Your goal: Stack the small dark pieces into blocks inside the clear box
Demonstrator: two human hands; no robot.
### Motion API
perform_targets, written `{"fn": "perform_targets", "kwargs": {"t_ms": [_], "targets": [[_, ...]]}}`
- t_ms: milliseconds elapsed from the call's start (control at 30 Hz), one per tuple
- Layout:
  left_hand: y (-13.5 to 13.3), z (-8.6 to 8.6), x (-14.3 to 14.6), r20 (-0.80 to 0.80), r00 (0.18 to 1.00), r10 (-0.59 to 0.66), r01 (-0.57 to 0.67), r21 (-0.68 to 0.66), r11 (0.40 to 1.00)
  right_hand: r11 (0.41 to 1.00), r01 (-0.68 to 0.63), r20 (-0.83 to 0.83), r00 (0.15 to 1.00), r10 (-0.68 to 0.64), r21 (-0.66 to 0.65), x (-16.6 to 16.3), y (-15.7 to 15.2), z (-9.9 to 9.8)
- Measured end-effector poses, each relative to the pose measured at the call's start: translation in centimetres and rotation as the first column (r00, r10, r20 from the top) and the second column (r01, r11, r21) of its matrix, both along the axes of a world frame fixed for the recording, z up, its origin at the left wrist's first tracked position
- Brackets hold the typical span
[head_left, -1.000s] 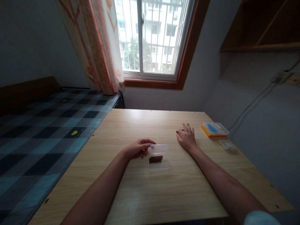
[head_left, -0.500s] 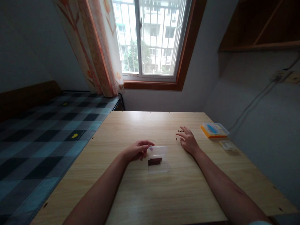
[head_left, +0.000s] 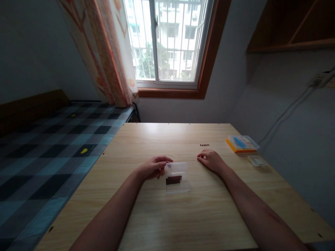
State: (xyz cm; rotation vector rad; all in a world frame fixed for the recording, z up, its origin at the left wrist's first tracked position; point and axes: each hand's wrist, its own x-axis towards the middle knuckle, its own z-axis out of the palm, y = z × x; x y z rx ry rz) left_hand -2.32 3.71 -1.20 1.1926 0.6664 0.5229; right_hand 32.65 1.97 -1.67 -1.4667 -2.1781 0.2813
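Note:
A clear plastic box lies on the table with its lid raised at the back. Inside it, dark brown strips are stacked side by side. At the left edge of the raised lid is my left hand, thumb and forefinger on its corner, the other fingers curled below. My right hand rests low over the table to the right of the box, thumb and fingers pinched together around a small dark brown piece mostly hidden by them. Just beyond it stands a short row of several small dark brown pieces.
An orange-edged case with a clear lid and a smaller clear box sit at the right side of the wooden table. A bed with a checked cover adjoins on the left. Behind are a curtain and a barred window.
My right hand has drawn back from the row toward me, and its spread fingers have closed where a single loose piece lay. The row is now uncovered. My left hand stays at the lid.

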Motion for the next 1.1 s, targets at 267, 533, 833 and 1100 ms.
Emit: {"fn": "perform_targets", "kwargs": {"t_ms": [267,533,833,1100], "targets": [[-0.2,0.3,0.2,-0.023,1.000,0.004,-0.003,0.006,1.000,0.956,-0.246,-0.059,0.969,0.239,-0.163,-1.0,-3.5,4.3],[-0.4,0.7,0.4,-0.040,0.999,-0.001,0.002,0.021,1.000,0.854,-0.478,-0.141,0.878,0.457,-0.207,-6.6,-6.4,5.1],[-1.0,1.6,0.6,-0.057,0.998,-0.021,0.023,0.032,0.999,0.916,-0.363,0.131,0.913,0.386,-0.170,-8.4,-6.7,4.6],[-1.2,2.0,0.7,-0.063,0.998,-0.029,0.032,0.039,0.999,0.939,-0.310,0.233,0.912,0.338,-0.149,-8.6,-7.3,5.1]]}}
